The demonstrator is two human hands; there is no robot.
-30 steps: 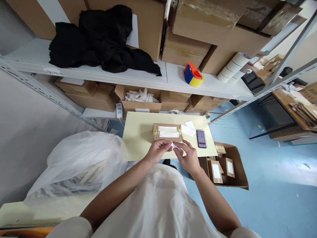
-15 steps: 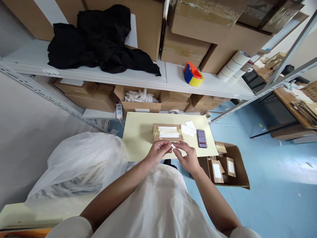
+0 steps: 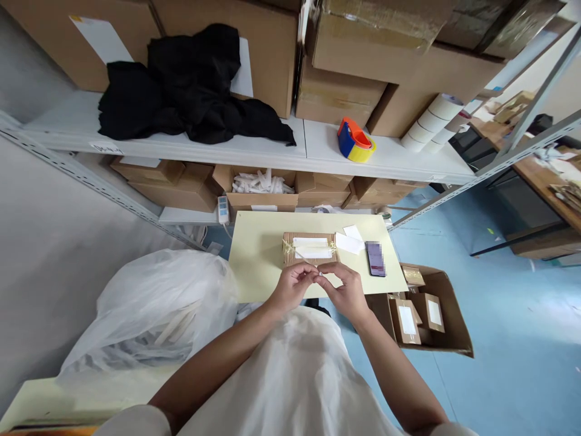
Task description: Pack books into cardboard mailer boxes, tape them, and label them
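Above the table's near edge, my left hand (image 3: 292, 286) and my right hand (image 3: 345, 290) meet fingertip to fingertip. Both are closed in a pinch on a small white piece (image 3: 320, 274) that looks like paper; the fingers hide most of it. Just beyond them lies a taped cardboard box (image 3: 288, 260) with two white labels (image 3: 313, 252) on top. A thin pale strip (image 3: 299, 257) runs from the box's left side towards my left fingers; whether it is joined to the box I cannot tell. White paper slips (image 3: 349, 243) lie right of the box, beside a phone (image 3: 376, 259).
A large carton (image 3: 447, 303) holding small boxes stands on the floor at right. On the shelf (image 3: 272, 145) ahead are black cloth (image 3: 195, 91), a tape dispenser (image 3: 355, 140) and stacked tape rolls (image 3: 431, 124). A translucent plastic bag (image 3: 149, 303) bulges at left.
The view has tilted slightly, so everything sits a little lower. My fingers have closed in more around the small white piece, which shows less. The pale strip near my left fingers now stands out.
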